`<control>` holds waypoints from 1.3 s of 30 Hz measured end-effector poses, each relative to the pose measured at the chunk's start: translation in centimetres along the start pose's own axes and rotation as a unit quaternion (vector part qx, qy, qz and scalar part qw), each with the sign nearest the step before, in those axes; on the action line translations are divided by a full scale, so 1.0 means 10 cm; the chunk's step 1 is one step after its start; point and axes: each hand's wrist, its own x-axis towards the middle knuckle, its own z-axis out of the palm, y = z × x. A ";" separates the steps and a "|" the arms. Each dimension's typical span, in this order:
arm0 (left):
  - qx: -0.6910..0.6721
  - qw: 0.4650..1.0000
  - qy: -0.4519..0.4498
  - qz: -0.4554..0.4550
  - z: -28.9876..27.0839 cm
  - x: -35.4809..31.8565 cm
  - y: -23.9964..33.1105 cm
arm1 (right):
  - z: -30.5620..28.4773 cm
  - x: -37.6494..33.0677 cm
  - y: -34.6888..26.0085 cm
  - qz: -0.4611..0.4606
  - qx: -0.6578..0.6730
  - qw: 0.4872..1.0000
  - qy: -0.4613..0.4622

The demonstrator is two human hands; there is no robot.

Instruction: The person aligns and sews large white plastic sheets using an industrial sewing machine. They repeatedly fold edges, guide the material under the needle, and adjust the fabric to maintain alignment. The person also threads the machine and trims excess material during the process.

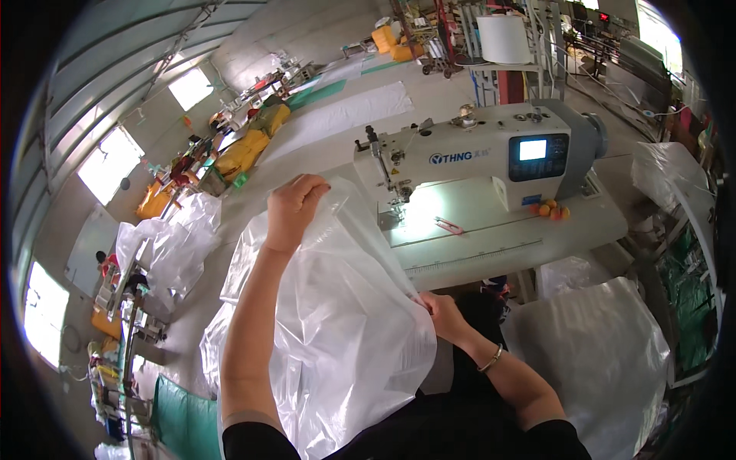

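A large sheet of translucent white plastic (345, 307) hangs over the table edge and down across my lap. My left hand (295, 207) is raised at its far upper edge, fingers closed on the plastic. Lower and to the right, my right hand (445, 316) pinches the sheet's right edge; a bracelet circles that wrist. Just beyond the sheet stands a white sewing machine (475, 146) with a lit screen, its lamp shining on the bed by the needle (399, 207). Red-handled thread snips (449, 225) lie on the bed, right of the needle.
Small orange balls (553, 209) sit by the machine's base. A stack of plastic sheeting (594, 360) lies to my right, and crumpled plastic (176, 241) lies on the left. A large white thread cone (504, 38) stands behind the machine. Other workstations line the left wall.
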 end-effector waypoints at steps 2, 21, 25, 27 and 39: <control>0.039 0.999 -0.006 0.038 -0.11 -0.03 -0.05 | -0.04 -0.06 -0.02 0.039 -0.064 0.997 0.014; -0.019 0.980 0.180 -0.080 -0.86 -0.06 0.32 | 0.08 0.47 -0.75 -0.229 -0.163 0.913 0.296; 0.098 0.974 0.200 0.049 -0.89 0.06 0.37 | 0.16 0.56 -0.54 -0.055 0.034 0.992 0.106; 0.091 0.976 0.197 0.029 -0.82 0.14 0.27 | 0.17 0.48 -0.56 -0.020 -0.043 0.997 0.065; -0.120 0.941 -0.256 -0.186 1.63 -1.27 -0.30 | 0.19 -1.16 0.64 0.251 0.067 0.927 -0.271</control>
